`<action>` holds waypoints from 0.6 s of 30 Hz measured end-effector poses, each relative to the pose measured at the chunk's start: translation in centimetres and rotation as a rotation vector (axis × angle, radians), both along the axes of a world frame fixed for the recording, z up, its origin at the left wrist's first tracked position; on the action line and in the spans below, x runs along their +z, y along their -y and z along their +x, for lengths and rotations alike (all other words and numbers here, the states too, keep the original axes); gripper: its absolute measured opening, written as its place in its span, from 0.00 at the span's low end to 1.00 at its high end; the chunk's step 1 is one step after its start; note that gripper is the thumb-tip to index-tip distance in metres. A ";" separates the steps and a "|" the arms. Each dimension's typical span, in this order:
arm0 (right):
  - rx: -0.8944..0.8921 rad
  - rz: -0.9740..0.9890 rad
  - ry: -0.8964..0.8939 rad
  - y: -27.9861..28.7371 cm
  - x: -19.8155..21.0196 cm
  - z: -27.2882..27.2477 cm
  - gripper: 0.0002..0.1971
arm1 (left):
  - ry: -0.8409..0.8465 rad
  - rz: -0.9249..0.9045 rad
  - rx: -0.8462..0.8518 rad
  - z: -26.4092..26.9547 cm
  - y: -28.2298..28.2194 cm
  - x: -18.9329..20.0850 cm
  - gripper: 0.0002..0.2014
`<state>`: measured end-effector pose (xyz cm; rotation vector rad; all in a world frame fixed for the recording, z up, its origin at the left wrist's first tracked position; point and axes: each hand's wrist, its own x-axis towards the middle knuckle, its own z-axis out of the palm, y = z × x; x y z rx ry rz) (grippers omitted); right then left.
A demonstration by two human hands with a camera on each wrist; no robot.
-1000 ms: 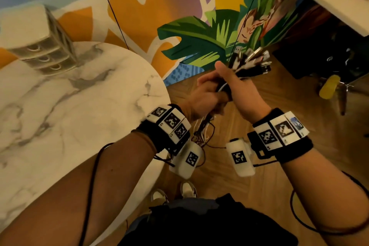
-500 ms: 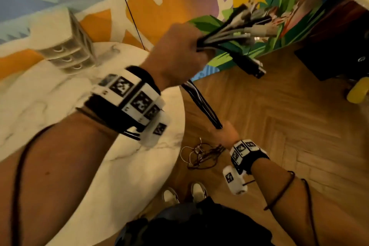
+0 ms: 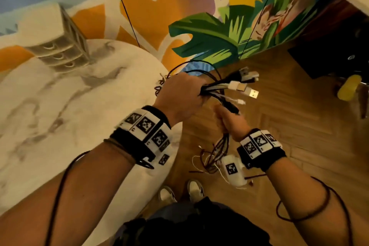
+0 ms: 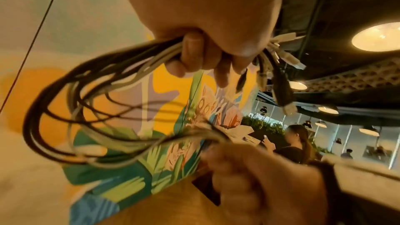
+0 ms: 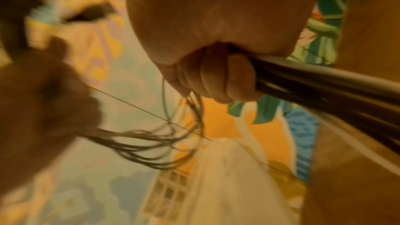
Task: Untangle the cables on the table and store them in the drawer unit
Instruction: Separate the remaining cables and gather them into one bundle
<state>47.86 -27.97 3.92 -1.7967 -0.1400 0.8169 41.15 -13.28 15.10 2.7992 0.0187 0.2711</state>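
Marble table (image 3: 60,106) edge beside left hand (image 3: 179,96) gripping cables (image 3: 217,88); right hand (image 3: 229,124) grips them below, over floor (image 3: 289,126).

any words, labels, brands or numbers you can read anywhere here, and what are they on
No readable words, brands or numbers.
Wristbands and: square black-and-white coded markers; tiny marks beneath them too small to read.
White wrist camera: a coded marker only, no text.
Plugs of the cable bundle in the left hand: no legible print.
Drawer unit: no label visible.
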 end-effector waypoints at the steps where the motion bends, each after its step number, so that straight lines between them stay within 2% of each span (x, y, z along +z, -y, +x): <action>1: -0.020 0.071 0.005 -0.3 1.2 0.0 0.22 | -0.023 -0.077 0.036 0.3 0.3 -0.5 0.17; 3: -0.014 0.099 0.076 -0.7 4.2 0.0 0.20 | -0.062 -0.260 0.106 1.1 1.0 -0.8 0.14; 6: 0.058 -0.041 0.199 -0.6 7.6 0.2 0.16 | -0.168 -0.583 0.181 2.2 1.8 0.0 0.17; 8: 0.151 -0.086 0.315 -0.6 9.8 0.1 0.16 | -0.166 -0.730 0.194 3.0 2.0 0.9 0.19; 9: 0.185 -0.047 0.357 -0.5 10.7 0.1 0.16 | -0.149 -0.774 0.195 3.4 2.1 1.4 0.20; 10: 0.206 0.032 0.371 -0.7 11.9 -0.2 0.16 | -0.126 -0.789 0.192 3.6 2.2 1.7 0.20; 12: 0.187 0.182 0.356 -0.9 12.5 -0.6 0.16 | -0.084 -0.752 0.171 4.0 2.7 2.4 0.13; 14: 0.153 0.266 0.325 -0.9 11.4 -0.6 0.17 | -0.038 -0.659 0.143 4.2 3.0 2.9 0.08; 16: 0.129 0.237 0.292 -0.6 8.5 -0.4 0.17 | 0.031 -0.569 0.103 4.3 2.8 3.7 0.09; 18: 0.120 0.105 0.263 0.2 4.6 -0.2 0.17 | 0.120 -0.496 0.066 4.5 2.0 4.7 0.10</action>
